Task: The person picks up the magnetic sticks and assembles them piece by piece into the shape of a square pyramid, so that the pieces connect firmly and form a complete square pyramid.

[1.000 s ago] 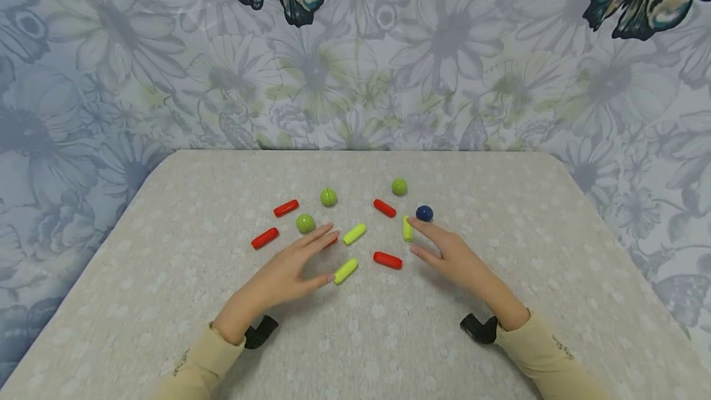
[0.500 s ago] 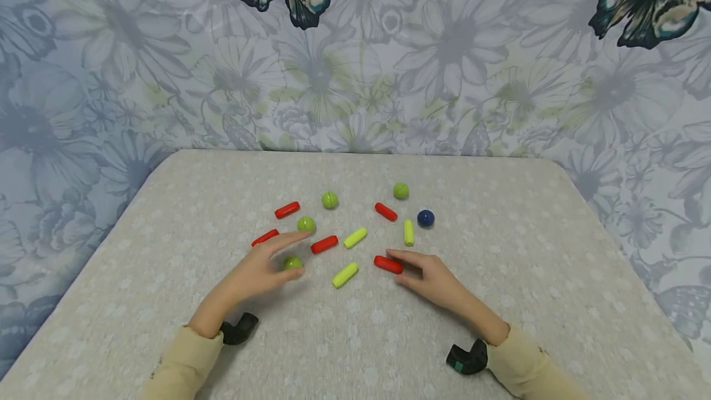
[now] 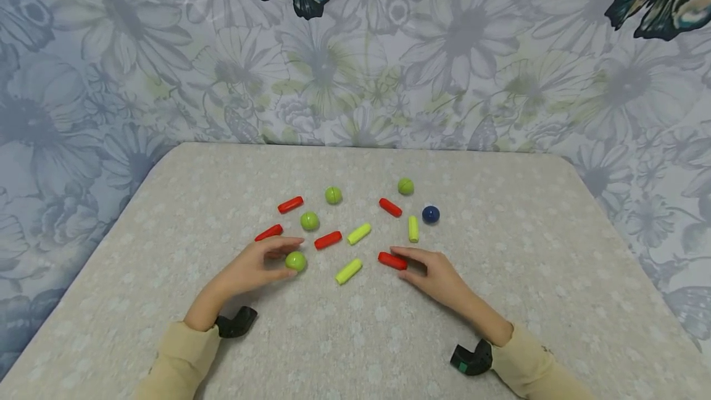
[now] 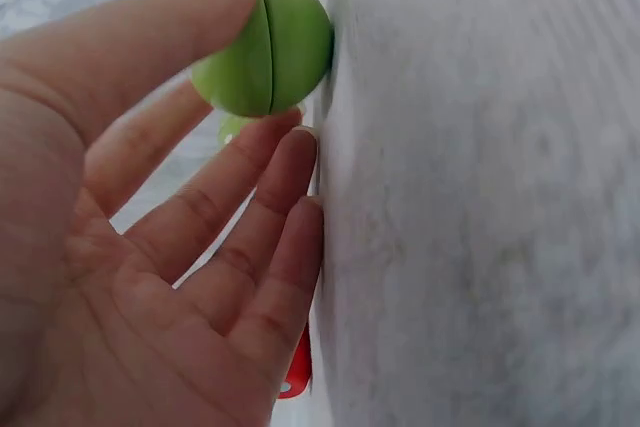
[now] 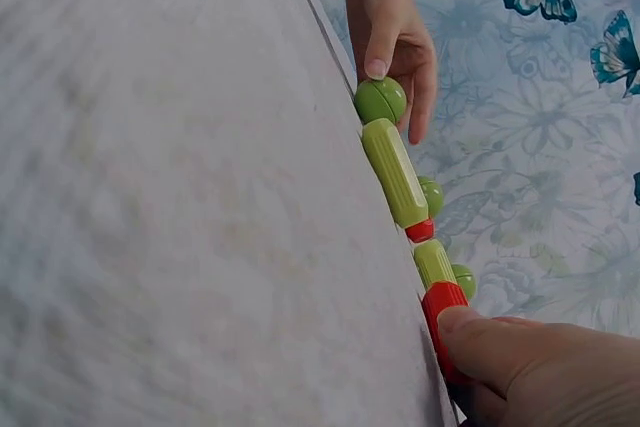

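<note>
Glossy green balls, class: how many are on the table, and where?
4: one glossy green ball at the left hand, one just beyond it; farther back, one left, one right. Others may be hidden.

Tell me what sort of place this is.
Probably an indoor tabletop spot, perhaps for play: a pale patterned table, a flowered backdrop behind it, and small green balls and red cylinders scattered about.

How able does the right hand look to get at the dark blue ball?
Probably yes: nothing lies between the right hand and the dark blue ball; the yellow-green stick is off to one side. It pinches a red stick, though, so would likely need to let go first.
</note>
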